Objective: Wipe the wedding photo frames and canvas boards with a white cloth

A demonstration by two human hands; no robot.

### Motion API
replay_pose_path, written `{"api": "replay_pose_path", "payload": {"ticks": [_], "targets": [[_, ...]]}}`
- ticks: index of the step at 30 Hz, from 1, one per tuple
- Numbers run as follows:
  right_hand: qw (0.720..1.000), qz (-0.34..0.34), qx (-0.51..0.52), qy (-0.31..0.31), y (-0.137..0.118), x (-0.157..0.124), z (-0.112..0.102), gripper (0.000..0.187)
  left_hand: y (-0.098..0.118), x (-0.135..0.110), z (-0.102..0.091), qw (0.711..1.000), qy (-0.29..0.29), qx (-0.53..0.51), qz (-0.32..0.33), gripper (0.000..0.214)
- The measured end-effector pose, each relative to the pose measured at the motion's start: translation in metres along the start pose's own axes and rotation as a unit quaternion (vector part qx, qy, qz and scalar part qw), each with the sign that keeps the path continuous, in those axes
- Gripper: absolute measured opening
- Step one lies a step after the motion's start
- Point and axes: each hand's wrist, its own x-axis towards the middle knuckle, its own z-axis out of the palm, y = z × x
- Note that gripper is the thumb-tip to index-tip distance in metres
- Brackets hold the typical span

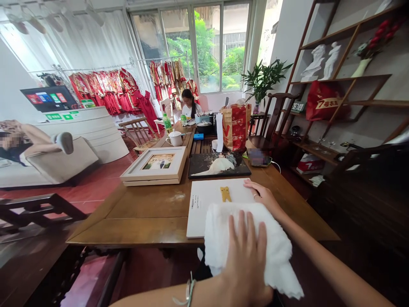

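Observation:
My left hand lies flat, fingers stretched out, on a white fluffy towel draped over the near edge of a wooden table. Under the towel is a white board with a small yellow piece on it. My right hand rests on the board's right edge behind the towel; its fingers are partly curled and holding the edge.
A light wooden picture frame and a dark photo print lie further back. A red paper bag, a white mug and a phone stand beyond. A person sits at the far end; shelves line the right wall.

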Motion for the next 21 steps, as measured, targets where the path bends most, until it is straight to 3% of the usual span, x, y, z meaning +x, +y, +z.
{"api": "replay_pose_path", "payload": {"ticks": [5,9,12,14,17,21], "targets": [[1.000,-0.001,0.024,-0.017,0.003,0.001,-0.003,0.034,-0.005,0.023,-0.001,0.998,-0.012,0.000,-0.062,0.096],[0.999,-0.010,0.036,-0.020,-0.002,-0.002,-0.005,0.036,-0.044,0.058,-0.007,0.993,-0.046,-0.026,-0.108,0.084],[0.999,-0.004,0.028,-0.029,-0.009,-0.003,-0.005,0.038,-0.079,0.081,-0.004,0.993,-0.032,-0.038,-0.111,0.075],[0.999,0.002,0.026,-0.033,-0.011,-0.003,-0.004,0.040,-0.091,0.086,0.000,0.993,-0.019,-0.038,-0.107,0.074],[0.999,0.015,0.035,-0.017,-0.008,-0.002,-0.004,0.039,-0.083,0.072,0.005,0.995,0.000,-0.034,-0.092,0.076],[0.998,0.020,0.063,-0.016,0.001,0.000,-0.003,0.032,-0.044,0.031,0.003,0.998,-0.005,-0.045,-0.050,0.084]]}}
